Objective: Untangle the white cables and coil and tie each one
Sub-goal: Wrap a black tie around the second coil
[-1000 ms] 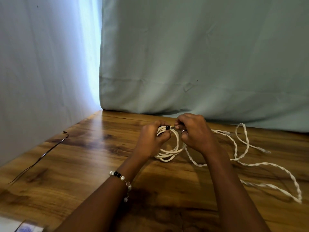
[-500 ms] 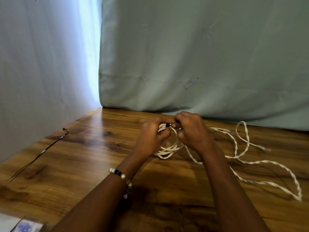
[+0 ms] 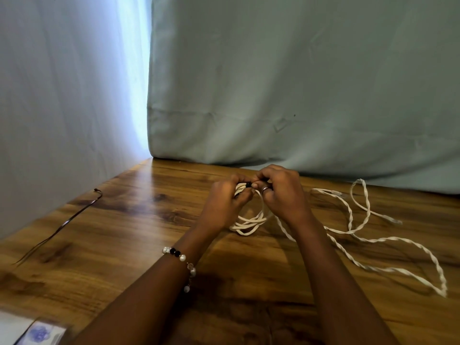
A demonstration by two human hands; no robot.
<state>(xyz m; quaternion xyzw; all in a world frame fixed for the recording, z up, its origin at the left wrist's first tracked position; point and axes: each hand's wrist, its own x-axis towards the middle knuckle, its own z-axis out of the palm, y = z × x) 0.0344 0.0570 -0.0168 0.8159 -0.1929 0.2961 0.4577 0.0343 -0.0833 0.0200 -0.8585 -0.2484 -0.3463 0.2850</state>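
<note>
A white cable coil (image 3: 250, 224) lies on the wooden table (image 3: 129, 220), its top lifted between my hands. My left hand (image 3: 224, 202) grips the top of the coil's loops. My right hand (image 3: 280, 192) pinches a small black tie (image 3: 247, 184) at the coil's top, right against my left fingers. To the right, two more white cables (image 3: 353, 220) lie twisted together in loose loops that stretch to the table's right side. How the tie wraps the coil is hidden by my fingers.
A thin dark wire tie (image 3: 62, 225) lies on the left part of the table. A white card or packet (image 3: 37, 332) sits at the near left corner. Pale curtains (image 3: 273, 83) hang close behind the table and along its left side.
Both hands stay at the top of the coil and have shifted slightly away from me. My right fingers have kept working the black tie. The twisted cables lie as before.
</note>
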